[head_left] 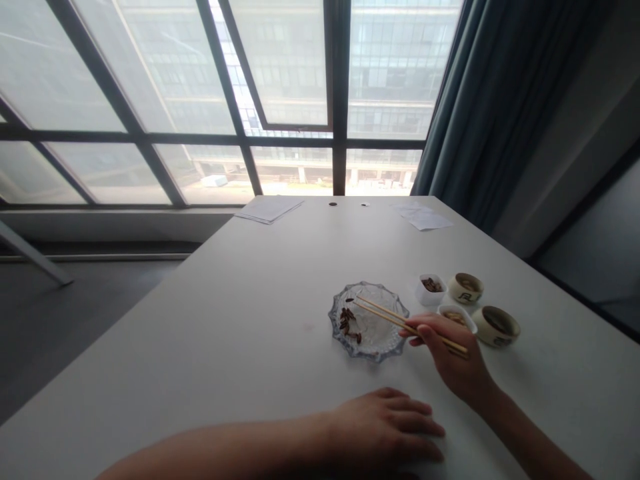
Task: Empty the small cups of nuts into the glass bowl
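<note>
My right hand grips a pair of wooden chopsticks, whose tips are over a scalloped clear glass dish. Several dark brown, elongated pieces lie along the dish's left side; one sits apart near the chopstick tips. Nothing shows between the tips. My left hand rests palm down on the table in front of the dish, fingers stretched to the right. Just beyond my right hand, a small white cup holds more dark pieces. A second white cup with pale tan pieces is partly hidden by that hand.
Two cream ceramic cups with dark markings, a farther cup and a nearer cup, stand right of the white cups. Paper sheets lie at the table's far left, another sheet at far right. Windows and a dark curtain are behind.
</note>
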Action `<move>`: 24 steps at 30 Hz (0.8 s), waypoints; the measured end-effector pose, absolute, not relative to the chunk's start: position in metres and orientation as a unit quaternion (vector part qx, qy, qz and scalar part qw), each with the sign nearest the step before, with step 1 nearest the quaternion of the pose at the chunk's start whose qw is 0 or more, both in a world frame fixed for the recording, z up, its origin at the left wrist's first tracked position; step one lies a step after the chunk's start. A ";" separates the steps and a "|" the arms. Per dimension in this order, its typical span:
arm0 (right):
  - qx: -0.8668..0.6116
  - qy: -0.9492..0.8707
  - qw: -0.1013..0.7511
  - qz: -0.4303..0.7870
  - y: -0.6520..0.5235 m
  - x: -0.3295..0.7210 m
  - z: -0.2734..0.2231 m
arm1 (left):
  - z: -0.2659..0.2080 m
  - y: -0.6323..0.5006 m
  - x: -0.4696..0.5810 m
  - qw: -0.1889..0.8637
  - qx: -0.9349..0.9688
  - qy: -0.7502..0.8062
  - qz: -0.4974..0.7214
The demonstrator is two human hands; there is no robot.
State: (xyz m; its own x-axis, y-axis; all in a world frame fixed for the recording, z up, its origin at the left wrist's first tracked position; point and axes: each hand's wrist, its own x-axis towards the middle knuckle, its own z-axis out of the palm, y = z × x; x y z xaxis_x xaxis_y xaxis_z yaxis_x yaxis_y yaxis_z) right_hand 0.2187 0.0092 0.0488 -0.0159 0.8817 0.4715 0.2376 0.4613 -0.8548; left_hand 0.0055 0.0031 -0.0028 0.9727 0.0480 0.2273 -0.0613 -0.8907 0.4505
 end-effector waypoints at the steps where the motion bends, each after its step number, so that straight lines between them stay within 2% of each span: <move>1: -0.423 -0.659 0.551 0.289 0.012 0.219 0.049 | -0.003 0.004 0.006 0.233 0.966 -0.004 0.115; 6: -0.403 -0.691 0.518 0.303 0.026 0.220 0.051 | -0.002 0.005 0.010 0.234 0.966 -0.004 0.112; 11: -0.408 -0.688 0.528 0.286 0.028 0.216 0.053 | -0.002 0.004 0.011 0.228 0.967 0.002 0.111; 17: -0.476 -0.589 0.605 0.246 -0.001 0.225 0.066 | -0.001 0.004 0.011 0.243 0.963 0.009 0.114; 24: -0.595 -0.437 0.667 0.102 -0.028 0.295 0.081 | 0.003 0.004 0.008 0.256 0.960 0.008 0.109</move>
